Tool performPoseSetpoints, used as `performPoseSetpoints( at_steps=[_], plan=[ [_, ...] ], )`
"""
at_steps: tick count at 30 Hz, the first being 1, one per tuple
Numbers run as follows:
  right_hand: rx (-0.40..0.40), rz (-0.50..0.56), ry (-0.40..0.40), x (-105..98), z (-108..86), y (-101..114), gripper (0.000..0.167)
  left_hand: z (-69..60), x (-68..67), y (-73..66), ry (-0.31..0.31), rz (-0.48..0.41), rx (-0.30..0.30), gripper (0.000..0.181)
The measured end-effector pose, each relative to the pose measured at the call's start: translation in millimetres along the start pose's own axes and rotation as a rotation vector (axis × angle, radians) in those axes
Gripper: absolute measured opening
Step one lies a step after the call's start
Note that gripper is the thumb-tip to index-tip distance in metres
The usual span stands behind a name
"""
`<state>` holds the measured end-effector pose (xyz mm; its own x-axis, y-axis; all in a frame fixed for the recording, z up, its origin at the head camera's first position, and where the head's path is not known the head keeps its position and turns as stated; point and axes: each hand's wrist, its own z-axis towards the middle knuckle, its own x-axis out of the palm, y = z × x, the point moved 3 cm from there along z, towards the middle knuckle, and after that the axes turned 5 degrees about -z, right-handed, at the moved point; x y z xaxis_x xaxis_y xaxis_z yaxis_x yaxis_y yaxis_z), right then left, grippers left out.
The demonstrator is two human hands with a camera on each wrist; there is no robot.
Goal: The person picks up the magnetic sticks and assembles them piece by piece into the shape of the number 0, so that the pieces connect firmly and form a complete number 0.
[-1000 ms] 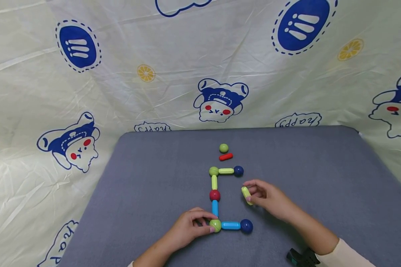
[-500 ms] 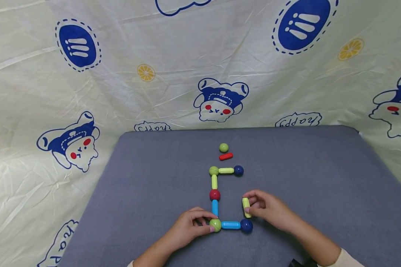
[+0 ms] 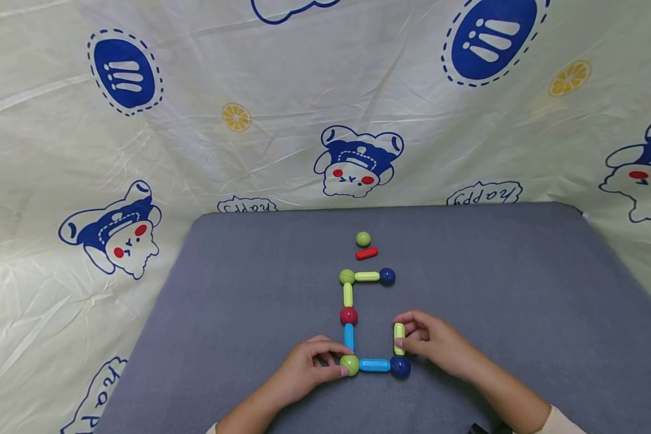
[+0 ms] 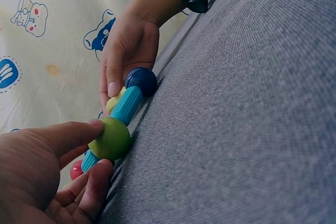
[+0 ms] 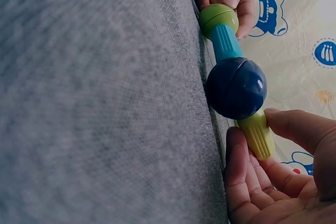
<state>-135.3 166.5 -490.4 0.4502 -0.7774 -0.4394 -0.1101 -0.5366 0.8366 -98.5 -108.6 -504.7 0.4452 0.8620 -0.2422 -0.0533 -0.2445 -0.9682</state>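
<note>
My left hand (image 3: 316,363) pinches the green ball (image 3: 349,365) at the near left corner of a chain of balls and rods. From that ball a blue rod (image 3: 375,365) runs right to a dark blue ball (image 3: 400,367), and another blue rod (image 3: 349,338) runs away to a red ball (image 3: 349,316). Between thumb and fingers my right hand (image 3: 433,341) holds a yellow rod (image 3: 399,339). In the right wrist view this yellow rod (image 5: 256,136) meets the dark blue ball (image 5: 237,88) at one end.
Beyond the red ball, a yellow rod (image 3: 348,295) leads to a green ball (image 3: 347,276), then a yellow rod (image 3: 367,276) and a dark blue ball (image 3: 387,276). Farther back lie a loose red rod (image 3: 366,254) and green ball (image 3: 363,239) on the grey table (image 3: 260,283).
My right hand has brought the yellow rod nearer to me and turned it from slanted to straight, its end now at the near dark blue ball. The left hand stays put.
</note>
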Motion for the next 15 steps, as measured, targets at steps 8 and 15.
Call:
performPoseSetpoints(
  at_steps=[8,15],
  plan=[
    [-0.011,-0.009,-0.003,2.8,-2.2,1.9,0.05,0.6,0.7,1.8,-0.006,0.026,-0.003,0.026],
    [-0.029,-0.064,-0.017,4.2,-2.1,3.0,0.047,1.0,0.9,4.2,-0.001,0.024,-0.009,0.025]
  ],
)
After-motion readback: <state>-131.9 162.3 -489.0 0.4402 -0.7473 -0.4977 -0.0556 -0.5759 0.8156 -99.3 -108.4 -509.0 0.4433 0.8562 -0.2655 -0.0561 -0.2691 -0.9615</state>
